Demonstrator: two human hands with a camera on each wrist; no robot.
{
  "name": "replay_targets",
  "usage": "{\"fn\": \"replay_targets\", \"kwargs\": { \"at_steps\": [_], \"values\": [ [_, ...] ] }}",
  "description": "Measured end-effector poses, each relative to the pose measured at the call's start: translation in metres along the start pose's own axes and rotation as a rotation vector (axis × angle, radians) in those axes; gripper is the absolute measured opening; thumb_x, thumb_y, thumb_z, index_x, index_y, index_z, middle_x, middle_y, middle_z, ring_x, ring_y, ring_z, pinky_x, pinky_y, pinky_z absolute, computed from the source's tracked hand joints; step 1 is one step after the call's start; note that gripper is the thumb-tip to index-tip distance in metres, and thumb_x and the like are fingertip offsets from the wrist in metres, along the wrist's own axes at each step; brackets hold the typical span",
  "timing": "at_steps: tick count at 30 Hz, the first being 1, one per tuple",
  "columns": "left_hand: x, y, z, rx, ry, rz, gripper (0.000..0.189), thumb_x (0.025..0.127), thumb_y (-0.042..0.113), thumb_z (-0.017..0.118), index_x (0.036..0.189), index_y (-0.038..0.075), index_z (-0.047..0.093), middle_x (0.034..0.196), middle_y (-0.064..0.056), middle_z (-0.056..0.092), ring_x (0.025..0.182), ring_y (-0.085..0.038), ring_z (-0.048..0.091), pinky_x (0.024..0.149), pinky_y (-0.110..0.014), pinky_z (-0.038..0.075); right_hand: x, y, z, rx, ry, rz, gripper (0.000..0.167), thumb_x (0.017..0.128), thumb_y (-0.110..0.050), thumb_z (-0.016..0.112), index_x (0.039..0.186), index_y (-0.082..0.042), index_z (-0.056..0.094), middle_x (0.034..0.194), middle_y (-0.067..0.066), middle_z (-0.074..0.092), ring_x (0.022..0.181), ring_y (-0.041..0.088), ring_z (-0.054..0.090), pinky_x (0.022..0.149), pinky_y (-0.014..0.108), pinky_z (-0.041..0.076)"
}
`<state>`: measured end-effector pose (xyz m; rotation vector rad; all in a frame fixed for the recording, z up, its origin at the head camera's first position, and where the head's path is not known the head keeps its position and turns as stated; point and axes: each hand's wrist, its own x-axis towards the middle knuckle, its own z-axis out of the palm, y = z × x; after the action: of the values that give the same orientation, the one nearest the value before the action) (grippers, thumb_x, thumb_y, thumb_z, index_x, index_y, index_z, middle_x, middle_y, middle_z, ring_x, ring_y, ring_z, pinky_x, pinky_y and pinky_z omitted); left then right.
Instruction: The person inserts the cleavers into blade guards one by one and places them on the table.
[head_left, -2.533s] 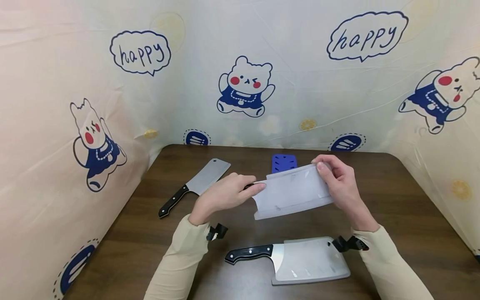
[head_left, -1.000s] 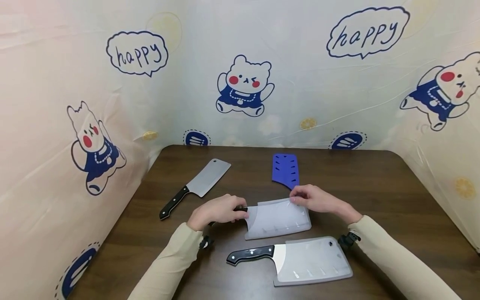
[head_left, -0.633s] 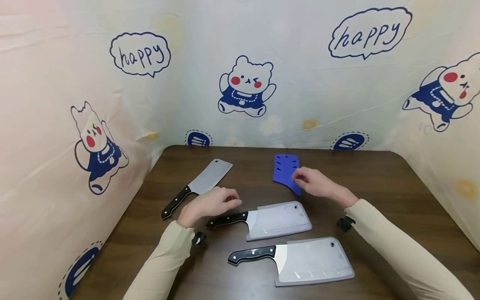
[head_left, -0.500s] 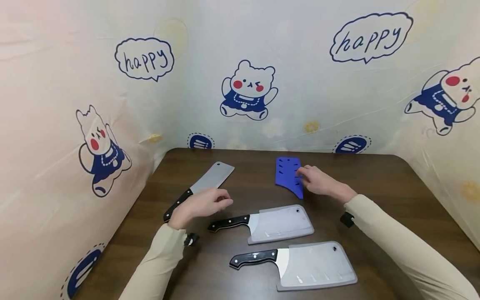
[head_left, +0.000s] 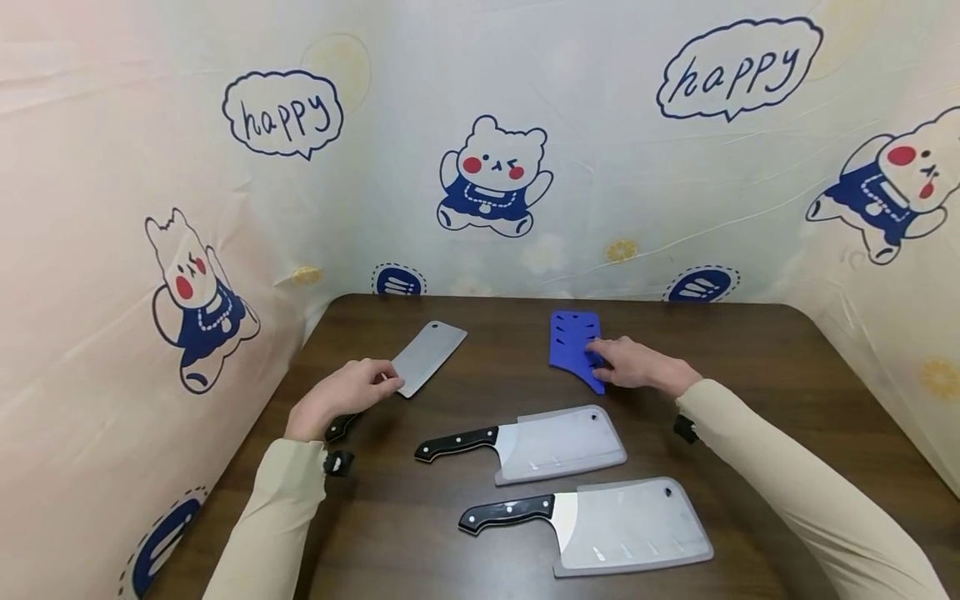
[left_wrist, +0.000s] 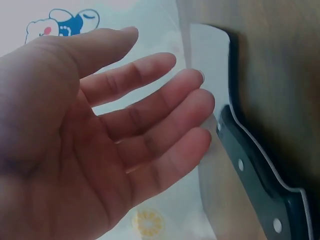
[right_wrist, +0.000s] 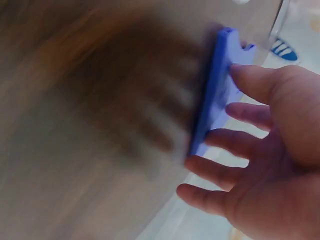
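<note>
My left hand (head_left: pixel 341 400), fingers loosely bent and palm empty, hovers over the black handle of a bare cleaver (head_left: pixel 429 358) at the left. In the left wrist view that handle (left_wrist: pixel 260 185) lies beside my fingertips. At the back right, my right hand (head_left: pixel 636 363) reaches a blue slotted blade cover (head_left: pixel 573 342). The right wrist view has the thumb and fingertips right at the cover's (right_wrist: pixel 215 90) edge, not curled round it. Part of the bare cleaver's handle is hidden under my left hand.
Two cleavers in translucent sheaths lie on the brown wooden table (head_left: pixel 390 533): a middle one (head_left: pixel 562 442) and a front one (head_left: pixel 633 525), handles pointing left. A printed cloth (head_left: pixel 487 75) with bears stands behind and at the sides.
The middle sheathed cleaver was held in both hands, lowered to the table and let go. My left hand then moved left to the bare cleaver, my right hand back to the blue cover.
</note>
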<state>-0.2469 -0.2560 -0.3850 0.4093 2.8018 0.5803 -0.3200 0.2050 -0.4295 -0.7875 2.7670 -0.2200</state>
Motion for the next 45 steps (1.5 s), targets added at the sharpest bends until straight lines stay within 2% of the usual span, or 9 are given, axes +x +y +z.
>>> {"fn": "replay_targets", "kwargs": {
  "at_steps": [6, 9, 13, 16, 22, 27, 34, 41, 45],
  "values": [
    [-0.004, -0.015, 0.001, 0.06, 0.007, -0.019, 0.027, 0.095, 0.028, 0.063, 0.11, 0.006, 0.065, 0.099, -0.01, 0.067, 0.085, -0.021, 0.058, 0.079, -0.041, 0.05, -0.004, -0.018, 0.0, -0.13, -0.027, 0.044, 0.054, 0.098, -0.031, 0.058, 0.147, -0.012, 0.042, 0.143, 0.031, 0.044, 0.128, 0.049, 0.044, 0.1, 0.063, 0.041],
    [-0.006, -0.018, 0.007, 0.103, -0.003, -0.075, 0.041, 0.092, 0.029, 0.068, 0.123, 0.005, 0.057, 0.115, -0.021, 0.059, 0.101, -0.033, 0.056, 0.086, -0.05, 0.048, -0.004, -0.016, 0.0, -0.137, -0.033, 0.059, 0.052, 0.098, -0.017, 0.056, 0.148, -0.018, 0.041, 0.147, 0.028, 0.04, 0.131, 0.049, 0.039, 0.1, 0.064, 0.041],
    [-0.008, -0.017, 0.013, 0.139, -0.023, -0.163, 0.062, 0.09, 0.028, 0.07, 0.141, 0.007, 0.041, 0.134, -0.031, 0.044, 0.12, -0.047, 0.045, 0.092, -0.059, 0.044, -0.005, -0.004, -0.001, -0.077, -0.134, 0.087, 0.069, 0.094, -0.003, 0.049, 0.155, -0.024, 0.027, 0.161, 0.021, 0.02, 0.142, 0.052, 0.023, 0.107, 0.067, 0.03],
    [-0.008, -0.014, 0.014, 0.15, -0.037, -0.181, 0.066, 0.09, 0.023, 0.07, 0.144, 0.006, 0.036, 0.137, -0.033, 0.041, 0.124, -0.049, 0.044, 0.093, -0.06, 0.044, -0.011, 0.0, -0.004, -0.08, -0.179, 0.138, 0.07, 0.095, -0.007, 0.051, 0.157, -0.02, 0.021, 0.162, 0.022, 0.017, 0.144, 0.052, 0.02, 0.11, 0.068, 0.025],
    [-0.007, -0.011, 0.015, 0.175, -0.08, -0.198, 0.063, 0.09, 0.009, 0.064, 0.146, 0.006, 0.034, 0.135, -0.03, 0.045, 0.113, -0.04, 0.055, 0.089, -0.052, 0.047, -0.03, 0.001, -0.011, -0.176, -0.181, 0.219, 0.065, 0.096, -0.027, 0.061, 0.151, -0.006, 0.034, 0.149, 0.035, 0.032, 0.138, 0.054, 0.032, 0.106, 0.069, 0.031],
    [-0.003, -0.008, 0.017, 0.177, -0.122, -0.243, 0.066, 0.088, 0.0, 0.056, 0.148, 0.01, 0.032, 0.138, -0.028, 0.042, 0.105, -0.035, 0.054, 0.084, -0.049, 0.047, -0.039, 0.008, -0.007, -0.196, -0.103, 0.18, 0.071, 0.09, -0.047, 0.067, 0.14, -0.002, 0.045, 0.141, 0.035, 0.04, 0.132, 0.053, 0.039, 0.1, 0.069, 0.036],
    [0.0, -0.004, 0.019, 0.201, -0.162, -0.241, 0.064, 0.089, 0.0, 0.055, 0.148, 0.012, 0.032, 0.139, -0.029, 0.039, 0.113, -0.041, 0.051, 0.084, -0.05, 0.046, -0.04, 0.038, 0.002, -0.012, 0.033, 0.086, 0.064, 0.078, -0.059, 0.074, 0.107, -0.008, 0.05, 0.145, 0.027, 0.04, 0.13, 0.05, 0.038, 0.1, 0.062, 0.039],
    [-0.001, -0.006, 0.018, 0.194, -0.177, -0.237, 0.063, 0.087, 0.002, 0.059, 0.145, 0.008, 0.034, 0.136, -0.031, 0.041, 0.116, -0.045, 0.048, 0.09, -0.055, 0.044, -0.039, 0.046, 0.002, -0.057, 0.023, 0.168, 0.109, 0.07, -0.075, 0.069, 0.148, -0.006, 0.037, 0.136, 0.031, 0.036, 0.121, 0.049, 0.036, 0.094, 0.066, 0.038],
    [0.0, -0.007, 0.016, 0.197, -0.168, -0.196, 0.061, 0.086, 0.009, 0.063, 0.14, -0.001, 0.037, 0.133, -0.035, 0.042, 0.119, -0.05, 0.046, 0.091, -0.057, 0.043, -0.041, 0.048, 0.005, -0.035, 0.011, 0.212, 0.113, 0.069, -0.077, 0.069, 0.146, -0.001, 0.036, 0.138, 0.035, 0.031, 0.124, 0.051, 0.033, 0.097, 0.067, 0.036]
  ]
}}
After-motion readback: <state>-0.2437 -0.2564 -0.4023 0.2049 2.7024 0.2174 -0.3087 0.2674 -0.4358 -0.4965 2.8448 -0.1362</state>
